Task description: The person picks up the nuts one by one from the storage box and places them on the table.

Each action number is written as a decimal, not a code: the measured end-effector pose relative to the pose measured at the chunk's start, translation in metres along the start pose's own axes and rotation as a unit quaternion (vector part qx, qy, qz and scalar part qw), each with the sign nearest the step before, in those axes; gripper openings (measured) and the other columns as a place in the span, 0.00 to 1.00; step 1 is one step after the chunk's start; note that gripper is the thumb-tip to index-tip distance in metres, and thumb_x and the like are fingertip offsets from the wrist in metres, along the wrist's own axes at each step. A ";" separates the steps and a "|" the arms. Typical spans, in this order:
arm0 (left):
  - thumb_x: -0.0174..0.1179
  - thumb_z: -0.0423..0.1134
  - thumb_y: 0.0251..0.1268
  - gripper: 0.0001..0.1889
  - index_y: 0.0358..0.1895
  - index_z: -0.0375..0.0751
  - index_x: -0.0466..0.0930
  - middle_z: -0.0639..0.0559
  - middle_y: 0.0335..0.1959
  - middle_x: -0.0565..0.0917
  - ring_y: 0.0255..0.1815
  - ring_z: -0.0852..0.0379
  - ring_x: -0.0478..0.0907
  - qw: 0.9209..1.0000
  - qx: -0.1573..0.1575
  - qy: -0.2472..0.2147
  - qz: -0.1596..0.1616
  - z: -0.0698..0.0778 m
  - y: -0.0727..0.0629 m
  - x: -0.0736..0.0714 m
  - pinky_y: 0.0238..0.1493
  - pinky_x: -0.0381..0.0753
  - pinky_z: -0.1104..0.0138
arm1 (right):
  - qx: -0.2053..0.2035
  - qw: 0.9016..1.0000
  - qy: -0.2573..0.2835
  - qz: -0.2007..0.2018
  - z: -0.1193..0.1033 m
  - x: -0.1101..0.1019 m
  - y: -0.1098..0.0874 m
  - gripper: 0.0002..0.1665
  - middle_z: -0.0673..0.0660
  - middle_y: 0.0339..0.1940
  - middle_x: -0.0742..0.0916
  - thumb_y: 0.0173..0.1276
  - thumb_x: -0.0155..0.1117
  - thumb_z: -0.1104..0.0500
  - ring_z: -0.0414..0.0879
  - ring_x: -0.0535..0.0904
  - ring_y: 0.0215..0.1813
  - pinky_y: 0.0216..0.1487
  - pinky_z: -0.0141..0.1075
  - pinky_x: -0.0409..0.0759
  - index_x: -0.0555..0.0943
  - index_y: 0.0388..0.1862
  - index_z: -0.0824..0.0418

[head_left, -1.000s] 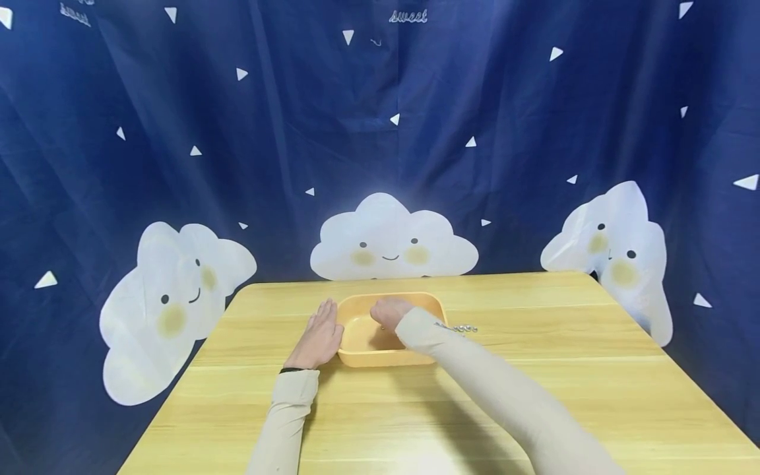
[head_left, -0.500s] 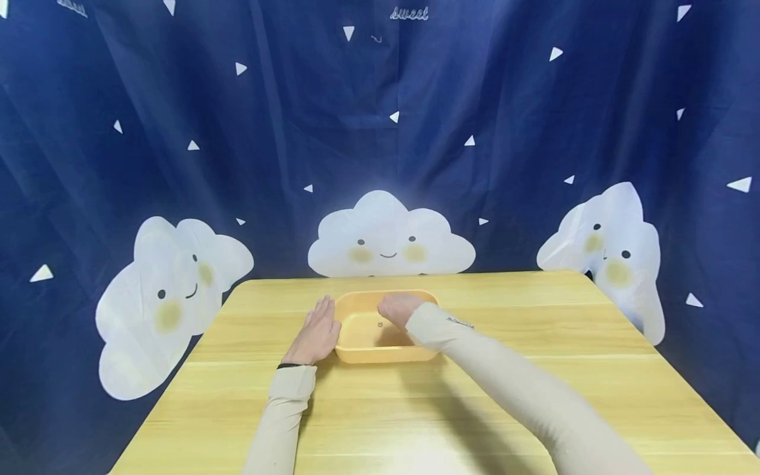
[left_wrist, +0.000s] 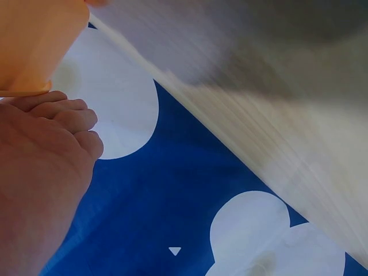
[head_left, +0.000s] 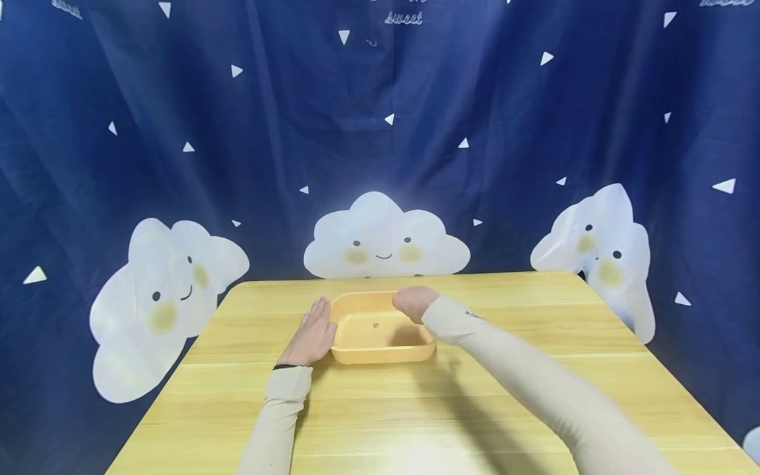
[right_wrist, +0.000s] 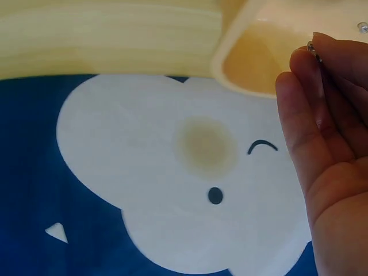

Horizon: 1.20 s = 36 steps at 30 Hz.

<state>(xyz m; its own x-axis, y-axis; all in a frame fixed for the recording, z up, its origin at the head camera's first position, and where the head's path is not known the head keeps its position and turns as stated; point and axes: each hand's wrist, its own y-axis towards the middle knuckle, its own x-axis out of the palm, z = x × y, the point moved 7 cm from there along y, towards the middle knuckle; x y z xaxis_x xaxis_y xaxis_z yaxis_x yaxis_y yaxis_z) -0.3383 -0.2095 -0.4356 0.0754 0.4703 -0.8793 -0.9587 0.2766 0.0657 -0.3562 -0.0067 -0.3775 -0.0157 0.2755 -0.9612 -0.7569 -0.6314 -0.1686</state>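
Note:
A shallow orange tray (head_left: 380,358) sits mid-table, and one small silver bead (head_left: 376,324) lies on its floor. My left hand (head_left: 311,335) lies flat on the table, its straight fingers (left_wrist: 63,115) against the tray's (left_wrist: 34,40) left wall. My right hand (head_left: 413,301) hovers over the tray's far right corner. In the right wrist view its fingertips (right_wrist: 305,63) pinch a tiny silver bead (right_wrist: 311,46) above the tray (right_wrist: 241,40). The loose bead (right_wrist: 362,26) shows at the top edge of that view.
The wooden table (head_left: 415,409) stretches wide around the tray. A dark blue curtain with white cloud faces (head_left: 382,237) hangs close behind the far edge. A small silvery bit (head_left: 472,315) peeks out past my right sleeve (head_left: 534,389).
My right hand has moved from the tray's middle toward its far right corner. A single bead now lies on the tray floor. My left hand has stayed in place.

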 end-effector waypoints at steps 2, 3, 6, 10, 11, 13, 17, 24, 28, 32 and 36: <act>0.33 0.40 0.82 0.33 0.81 0.23 0.45 0.30 0.85 0.43 0.87 0.36 0.38 1.000 0.001 0.000 -0.001 -0.001 0.000 0.001 0.86 0.39 0.41 | -0.002 1.000 0.003 0.004 0.006 0.001 -0.004 0.15 0.53 0.25 0.84 0.57 0.63 0.79 0.42 0.70 0.24 0.28 0.35 0.82 0.80 0.26 0.59; 0.33 0.40 0.82 0.33 0.81 0.23 0.45 0.31 0.85 0.43 0.88 0.36 0.38 1.000 0.000 0.001 -0.001 -0.001 0.000 0.001 0.86 0.40 0.41 | -0.003 1.000 0.003 0.001 0.009 0.002 -0.007 0.15 0.54 0.26 0.85 0.57 0.63 0.79 0.43 0.71 0.25 0.29 0.35 0.83 0.80 0.27 0.59; 0.34 0.40 0.82 0.32 0.81 0.23 0.45 0.31 0.85 0.44 0.88 0.36 0.38 1.000 0.000 0.002 -0.002 -0.002 0.000 0.002 0.86 0.40 0.41 | -0.001 1.000 0.003 -0.004 0.018 0.004 -0.013 0.13 0.56 0.28 0.86 0.57 0.64 0.78 0.45 0.75 0.26 0.31 0.37 0.85 0.81 0.30 0.60; 0.34 0.40 0.82 0.32 0.81 0.23 0.46 0.30 0.85 0.45 0.87 0.36 0.39 1.000 0.002 0.001 0.000 -0.003 0.000 0.003 0.86 0.40 0.41 | 0.001 1.000 0.001 0.007 0.028 0.003 -0.022 0.12 0.57 0.29 0.88 0.56 0.65 0.77 0.48 0.81 0.28 0.35 0.39 0.88 0.81 0.30 0.61; 0.34 0.40 0.82 0.32 0.81 0.23 0.46 0.30 0.85 0.45 0.87 0.36 0.39 1.000 0.003 0.000 0.000 -0.003 0.000 0.004 0.86 0.40 0.40 | 0.001 1.000 0.000 0.012 0.031 0.002 -0.024 0.11 0.58 0.28 0.88 0.56 0.64 0.77 0.48 0.82 0.28 0.35 0.40 0.88 0.82 0.29 0.62; 0.34 0.39 0.82 0.32 0.81 0.23 0.46 0.30 0.85 0.45 0.87 0.36 0.39 1.000 0.003 -0.002 -0.001 -0.003 -0.001 0.004 0.86 0.40 0.40 | -0.007 1.000 -0.004 0.028 0.034 -0.001 -0.027 0.11 0.58 0.27 0.89 0.55 0.63 0.77 0.47 0.81 0.26 0.33 0.39 0.88 0.83 0.26 0.62; 0.34 0.40 0.82 0.32 0.81 0.23 0.46 0.29 0.85 0.45 0.87 0.35 0.38 1.000 0.001 -0.001 -0.002 -0.004 -0.002 0.005 0.86 0.40 0.40 | -0.015 0.999 -0.019 0.040 0.040 -0.004 -0.036 0.13 0.57 0.25 0.89 0.52 0.63 0.77 0.44 0.75 0.22 0.28 0.37 0.86 0.82 0.24 0.60; 0.33 0.40 0.82 0.33 0.81 0.23 0.45 0.30 0.85 0.44 0.87 0.35 0.38 1.000 -0.005 0.002 -0.009 -0.005 -0.004 0.006 0.86 0.40 0.40 | 0.000 1.000 -0.003 0.021 0.053 0.003 -0.049 0.15 0.54 0.21 0.85 0.49 0.64 0.79 0.41 0.69 0.21 0.25 0.32 0.80 0.81 0.25 0.60; 0.33 0.39 0.82 0.32 0.81 0.22 0.45 0.29 0.85 0.43 0.87 0.35 0.37 1.000 -0.003 -0.003 -0.008 -0.005 -0.003 0.005 0.86 0.39 0.40 | 0.017 1.000 0.018 0.012 0.060 0.007 -0.054 0.15 0.53 0.21 0.83 0.52 0.63 0.80 0.41 0.69 0.22 0.24 0.32 0.78 0.79 0.25 0.60; 0.32 0.40 0.83 0.32 0.81 0.22 0.44 0.30 0.85 0.42 0.87 0.35 0.36 1.000 -0.002 -0.006 -0.010 -0.004 -0.002 0.003 0.86 0.38 0.40 | 0.034 0.998 0.045 0.007 0.067 0.015 -0.058 0.15 0.53 0.21 0.83 0.54 0.62 0.81 0.42 0.69 0.22 0.23 0.32 0.77 0.80 0.26 0.61; 0.31 0.40 0.82 0.32 0.81 0.21 0.44 0.29 0.85 0.42 0.87 0.34 0.37 1.000 0.003 -0.004 -0.006 -0.002 -0.001 0.000 0.86 0.39 0.39 | 0.039 0.998 0.052 0.021 0.072 0.027 -0.065 0.15 0.54 0.20 0.84 0.53 0.63 0.81 0.41 0.68 0.21 0.22 0.32 0.76 0.82 0.24 0.62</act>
<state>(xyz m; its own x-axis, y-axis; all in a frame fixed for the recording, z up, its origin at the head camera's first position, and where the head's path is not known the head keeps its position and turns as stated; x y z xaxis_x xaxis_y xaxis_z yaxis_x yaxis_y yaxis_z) -0.3381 -0.2109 -0.4366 0.0888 0.4731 -0.8765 -0.9563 0.2865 0.0578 -0.3548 0.0940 -0.3770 0.0163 0.1708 -0.9852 -0.8059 -0.5810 -0.1140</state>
